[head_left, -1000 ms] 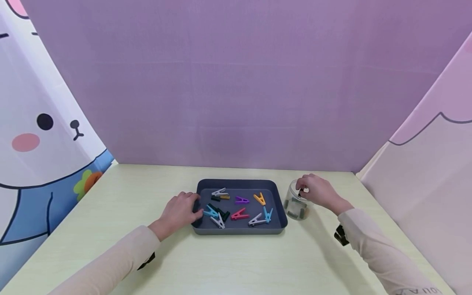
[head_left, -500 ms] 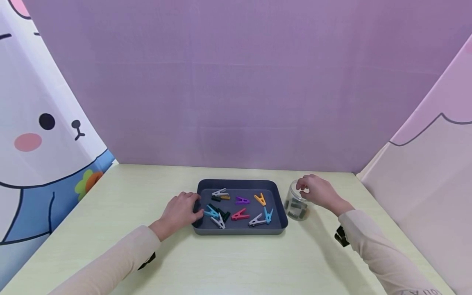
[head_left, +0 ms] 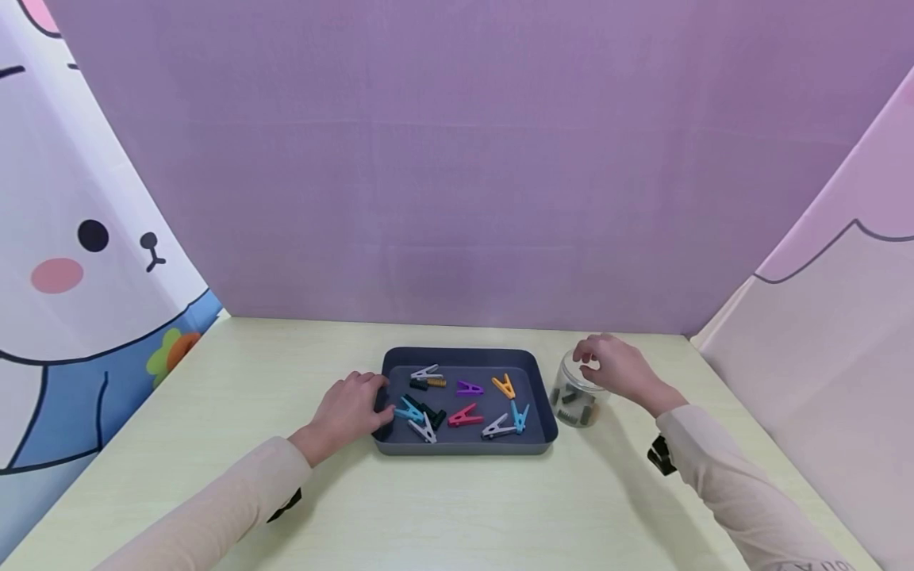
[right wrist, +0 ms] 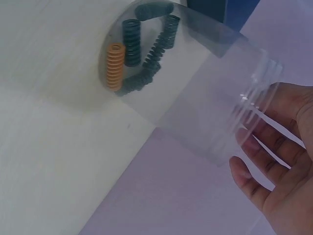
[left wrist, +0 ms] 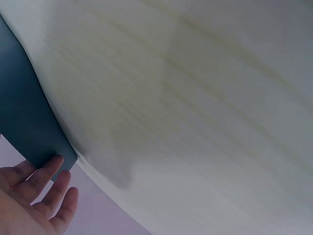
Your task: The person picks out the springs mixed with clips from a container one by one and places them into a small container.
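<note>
A dark grey tray (head_left: 464, 449) lies on the table, and my left hand (head_left: 347, 412) holds its left rim. In the left wrist view, fingertips (left wrist: 57, 160) rest against the tray's outer wall (left wrist: 29, 107). My right hand (head_left: 617, 369) hangs over the mouth of a clear jar (head_left: 580, 388) with loosely bent fingers and nothing between them. Inside the jar, the right wrist view shows several dark green coil springs (right wrist: 131, 43) and an orange spring (right wrist: 115, 67). In the tray are dark green springs (head_left: 433, 415) and a yellow spring (head_left: 435, 383), partly among clips.
Several plastic clips lie in the tray, among them a red clip (head_left: 465, 415), a purple clip (head_left: 469, 388), a yellow clip (head_left: 503, 385) and a blue clip (head_left: 519, 416). The jar stands just right of the tray. A purple cloth wall (head_left: 457, 198) rises behind the table.
A dark spring has left my right fingertips and dropped into the jar. My right fingers are slightly looser now. The left hand and tray have stayed put.
</note>
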### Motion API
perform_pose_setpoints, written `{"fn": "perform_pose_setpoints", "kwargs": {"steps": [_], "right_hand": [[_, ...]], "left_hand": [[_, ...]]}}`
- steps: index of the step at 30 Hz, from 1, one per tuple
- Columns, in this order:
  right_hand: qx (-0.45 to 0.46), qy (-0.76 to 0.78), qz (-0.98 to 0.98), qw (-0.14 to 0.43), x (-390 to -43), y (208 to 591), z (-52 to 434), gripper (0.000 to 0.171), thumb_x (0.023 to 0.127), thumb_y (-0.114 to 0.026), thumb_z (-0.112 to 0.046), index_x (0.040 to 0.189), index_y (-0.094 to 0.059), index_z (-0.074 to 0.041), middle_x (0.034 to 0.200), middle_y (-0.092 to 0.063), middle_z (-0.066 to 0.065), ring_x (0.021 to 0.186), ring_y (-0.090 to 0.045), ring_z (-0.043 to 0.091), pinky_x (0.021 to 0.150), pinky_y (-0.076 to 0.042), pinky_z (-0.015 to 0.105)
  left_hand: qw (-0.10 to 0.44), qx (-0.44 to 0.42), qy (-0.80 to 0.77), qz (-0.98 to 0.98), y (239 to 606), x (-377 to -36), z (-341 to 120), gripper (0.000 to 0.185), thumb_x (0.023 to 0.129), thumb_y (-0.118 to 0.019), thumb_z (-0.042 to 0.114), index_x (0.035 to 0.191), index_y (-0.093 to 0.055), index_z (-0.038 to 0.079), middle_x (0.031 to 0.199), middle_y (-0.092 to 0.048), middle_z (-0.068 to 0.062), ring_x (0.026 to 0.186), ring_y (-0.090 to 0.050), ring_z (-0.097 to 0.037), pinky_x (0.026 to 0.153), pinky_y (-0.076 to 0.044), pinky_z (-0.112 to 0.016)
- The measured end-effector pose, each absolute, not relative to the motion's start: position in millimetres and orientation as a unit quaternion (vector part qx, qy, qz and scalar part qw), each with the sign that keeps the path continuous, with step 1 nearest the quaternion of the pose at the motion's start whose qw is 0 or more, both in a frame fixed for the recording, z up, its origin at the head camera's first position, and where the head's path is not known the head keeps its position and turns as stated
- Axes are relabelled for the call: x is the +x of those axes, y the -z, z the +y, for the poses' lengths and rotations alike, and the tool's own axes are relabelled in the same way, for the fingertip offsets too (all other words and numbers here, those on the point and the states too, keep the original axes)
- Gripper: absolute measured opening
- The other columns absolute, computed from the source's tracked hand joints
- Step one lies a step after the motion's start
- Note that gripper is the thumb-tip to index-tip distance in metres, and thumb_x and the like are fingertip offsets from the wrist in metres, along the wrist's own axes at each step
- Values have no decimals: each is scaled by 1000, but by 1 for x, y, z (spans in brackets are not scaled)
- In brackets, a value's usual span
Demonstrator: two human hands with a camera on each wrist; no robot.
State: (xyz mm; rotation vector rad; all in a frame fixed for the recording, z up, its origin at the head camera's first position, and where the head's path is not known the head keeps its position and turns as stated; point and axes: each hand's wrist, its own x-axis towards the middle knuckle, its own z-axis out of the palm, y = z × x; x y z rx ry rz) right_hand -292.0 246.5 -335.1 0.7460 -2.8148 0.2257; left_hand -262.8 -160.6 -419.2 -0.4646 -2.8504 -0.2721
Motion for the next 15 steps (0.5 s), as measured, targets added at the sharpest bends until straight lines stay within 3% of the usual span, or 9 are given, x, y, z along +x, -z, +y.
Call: {"fn": "perform_pose_setpoints", "kwargs": {"steps": [15], "right_hand": [[276, -68, -949, 137, -288, 325, 218, 15, 75, -67, -7, 89, -66, -12, 82, -63, 1, 78, -58, 18, 62, -48, 33]], "left_hand": [[125, -160, 96, -974, 419, -261, -160, 42, 77, -65, 39, 106, -63, 9, 103, -65, -8, 90, -59, -25, 73, -51, -39]]}}
